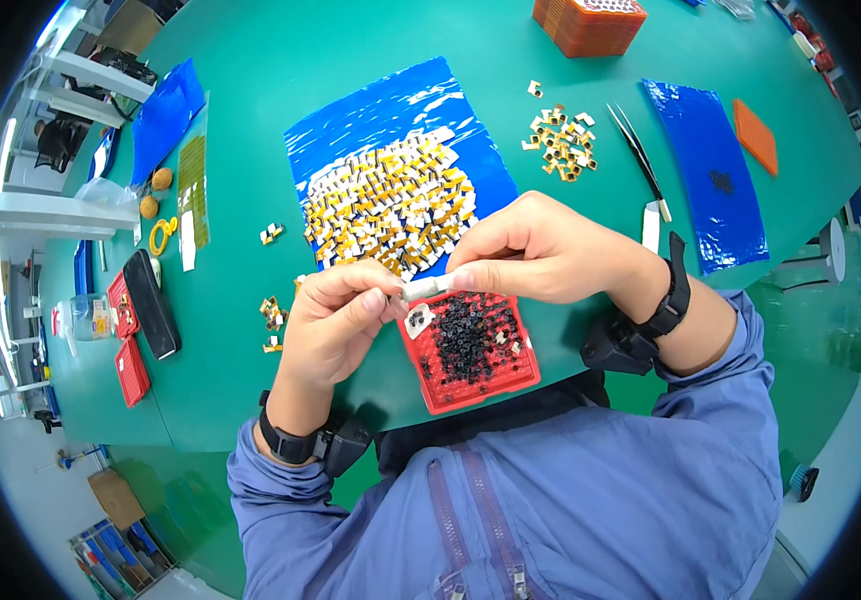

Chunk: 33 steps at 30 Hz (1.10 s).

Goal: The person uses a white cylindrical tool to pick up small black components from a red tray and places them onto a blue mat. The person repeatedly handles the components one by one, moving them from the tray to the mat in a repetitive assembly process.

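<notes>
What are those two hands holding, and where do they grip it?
A small white strip, pinched between both hands above the red tray: the left hand holds its left end, the right hand its right end, by the fingertips.

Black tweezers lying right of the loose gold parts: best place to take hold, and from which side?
Likely the middle of the tweezers, pinched across both arms from straight above. They lie flat on the green table, tips toward the far side and the joined end nearer the person. The gold parts crowd the left, so come in from the right.
</notes>
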Tool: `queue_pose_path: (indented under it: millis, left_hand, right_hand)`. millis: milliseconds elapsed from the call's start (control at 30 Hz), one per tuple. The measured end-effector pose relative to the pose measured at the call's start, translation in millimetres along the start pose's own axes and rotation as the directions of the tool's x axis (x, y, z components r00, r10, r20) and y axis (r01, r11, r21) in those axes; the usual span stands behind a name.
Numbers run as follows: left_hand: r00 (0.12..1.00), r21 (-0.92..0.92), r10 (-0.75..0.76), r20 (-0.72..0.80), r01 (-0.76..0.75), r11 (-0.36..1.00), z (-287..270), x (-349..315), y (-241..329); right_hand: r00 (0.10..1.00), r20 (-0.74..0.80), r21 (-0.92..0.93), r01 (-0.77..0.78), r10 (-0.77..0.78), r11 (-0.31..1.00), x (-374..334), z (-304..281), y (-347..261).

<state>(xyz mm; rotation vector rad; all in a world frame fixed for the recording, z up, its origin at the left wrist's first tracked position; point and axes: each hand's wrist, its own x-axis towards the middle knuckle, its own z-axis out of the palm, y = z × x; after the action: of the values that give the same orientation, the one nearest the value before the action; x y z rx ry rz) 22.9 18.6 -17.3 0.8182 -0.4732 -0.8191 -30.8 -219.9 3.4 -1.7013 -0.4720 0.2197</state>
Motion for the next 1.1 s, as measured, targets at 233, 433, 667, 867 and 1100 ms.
queue_pose_path:
  millis: [233, 433, 667, 867, 1100]
  left_hand:
    - [0.999, -0.021, -0.043, 0.024, 0.044, 0.999, 2.7, 0.9, -5.1]
    - [0.997, 0.108, -0.07, 0.013, 0.068, 0.992, 10.7, 3.2, -0.9]
    - [0.995, 0.134, -0.094, 0.012, 0.092, 0.987, 10.0, 0.7, 1.1]
    - [0.996, 0.157, -0.087, 0.001, 0.086, 0.984, 9.3, 0.2, 0.9]
    - [0.995, 0.102, -0.082, 0.054, 0.076, 0.992, 4.3, -3.3, -3.0]
  right_hand:
    - [0.997, 0.051, 0.021, -0.053, 0.052, 0.998, -2.2, -1.2, -2.0]
    - [0.999, 0.032, 0.031, -0.015, 0.014, 0.999, -0.4, -2.6, -3.7]
    - [0.984, 0.142, 0.02, -0.113, 0.109, 0.993, -0.7, -5.1, -8.2]
    - [0.99, 0.123, 0.09, -0.083, 0.072, 0.992, -1.3, -2.2, -1.6]
    - [0.968, 0.184, 0.076, -0.187, 0.171, 0.979, -1.4, -4.5, -10.8]
